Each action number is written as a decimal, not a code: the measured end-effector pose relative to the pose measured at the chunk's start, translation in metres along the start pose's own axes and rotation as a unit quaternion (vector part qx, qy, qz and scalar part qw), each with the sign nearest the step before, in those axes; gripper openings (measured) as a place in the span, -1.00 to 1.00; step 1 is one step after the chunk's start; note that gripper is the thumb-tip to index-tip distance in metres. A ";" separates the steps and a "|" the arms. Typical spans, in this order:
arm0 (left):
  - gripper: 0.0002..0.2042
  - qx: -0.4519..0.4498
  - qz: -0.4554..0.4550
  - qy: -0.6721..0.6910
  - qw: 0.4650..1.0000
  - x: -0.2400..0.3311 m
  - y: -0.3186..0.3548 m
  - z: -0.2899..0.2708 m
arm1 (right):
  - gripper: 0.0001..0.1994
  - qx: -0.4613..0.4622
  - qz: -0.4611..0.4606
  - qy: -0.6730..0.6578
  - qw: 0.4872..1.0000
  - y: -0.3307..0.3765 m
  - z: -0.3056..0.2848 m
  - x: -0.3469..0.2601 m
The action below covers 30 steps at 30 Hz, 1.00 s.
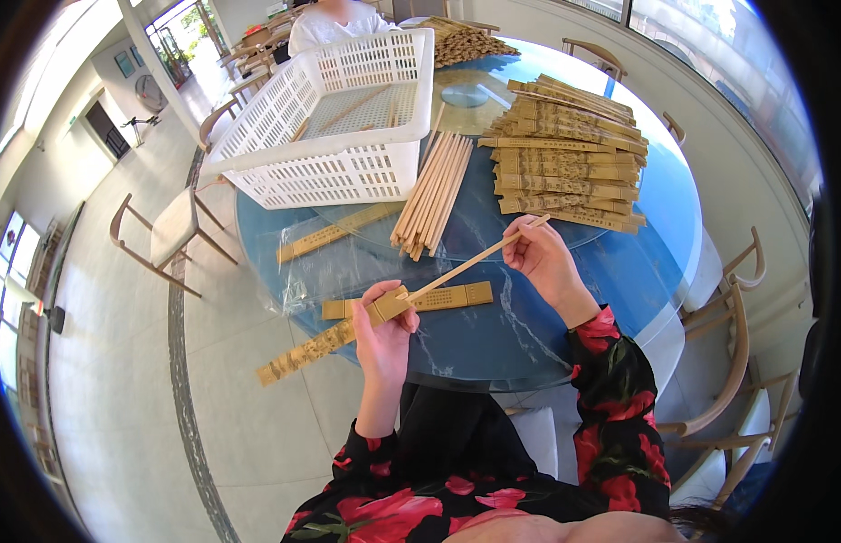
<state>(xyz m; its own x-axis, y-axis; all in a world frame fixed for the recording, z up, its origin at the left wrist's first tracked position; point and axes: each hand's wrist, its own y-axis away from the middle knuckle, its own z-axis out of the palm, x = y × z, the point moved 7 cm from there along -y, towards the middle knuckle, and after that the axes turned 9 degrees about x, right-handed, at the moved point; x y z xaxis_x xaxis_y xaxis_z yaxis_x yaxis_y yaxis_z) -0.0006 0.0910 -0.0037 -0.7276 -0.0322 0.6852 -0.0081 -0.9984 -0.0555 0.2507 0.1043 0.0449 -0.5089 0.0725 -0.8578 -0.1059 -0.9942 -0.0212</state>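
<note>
Round blue glass table (565,299) in a bright tiled room. Left hand (384,330) clamps a long paper sleeve (325,339); right hand (543,258) pinches wooden chopsticks (475,261), slanting lower-left into the sleeve mouth. Beyond: loose chopsticks (432,195), stacked sleeves (570,154), white basket (334,118). Sleeve print unreadable.

Pale chopsticks (479,258) slant halfway into a long tan paper sleeve (334,337).

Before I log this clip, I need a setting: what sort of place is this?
Probably a restaurant dining room used for packing chopsticks: a large round blue glass table ringed by wooden chairs, with loose chopsticks and stacked paper sleeves on it.
</note>
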 end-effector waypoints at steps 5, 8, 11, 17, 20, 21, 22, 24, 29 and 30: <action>-0.48 0.017 0.001 0.036 0.999 0.002 0.001 0.002 | -0.72 -0.067 0.067 0.008 0.996 0.008 0.016 0.021; -0.54 0.000 0.004 0.054 0.999 0.002 0.000 0.003 | -0.71 -0.071 0.067 0.003 0.995 0.008 0.017 0.026; -0.58 -0.028 0.009 0.047 0.998 0.001 0.000 0.001 | -0.71 -0.083 0.080 -0.008 0.993 0.009 0.019 0.032; -0.61 -0.042 -0.014 0.026 0.999 -0.001 0.000 0.006 | -0.70 -0.161 0.119 -0.006 0.980 0.017 0.033 0.047; -0.64 -0.046 -0.021 0.011 0.999 -0.001 0.000 0.007 | -0.71 -0.174 0.111 -0.008 0.978 0.024 0.042 0.040; -0.64 -0.049 -0.018 0.001 0.999 -0.002 0.000 0.007 | -0.71 -0.178 0.106 -0.009 0.978 0.024 0.043 0.039; -0.63 -0.052 -0.015 -0.018 0.998 -0.004 0.000 0.005 | -0.71 -0.171 0.101 -0.022 0.980 0.025 0.041 0.039; -0.59 -0.054 0.012 -0.016 0.998 -0.003 -0.001 0.003 | -0.72 -0.156 0.092 -0.047 0.982 0.020 0.036 0.036; -0.45 -0.009 0.101 0.101 0.990 0.022 -0.004 -0.015 | -0.69 -0.044 0.021 -0.110 0.993 0.004 0.010 0.016; -0.44 0.001 0.113 0.116 0.987 0.031 -0.007 -0.022 | -0.68 -0.026 0.013 -0.136 0.990 -0.001 0.004 0.013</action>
<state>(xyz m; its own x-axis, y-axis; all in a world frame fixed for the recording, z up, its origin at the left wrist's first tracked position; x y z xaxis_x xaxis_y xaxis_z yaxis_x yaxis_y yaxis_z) -0.0381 0.0984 0.0013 -0.8483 -0.2433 0.4703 0.1736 -0.9669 -0.1869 0.2402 0.1062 0.0356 -0.7230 0.0587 -0.6884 -0.0490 -0.9982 -0.0337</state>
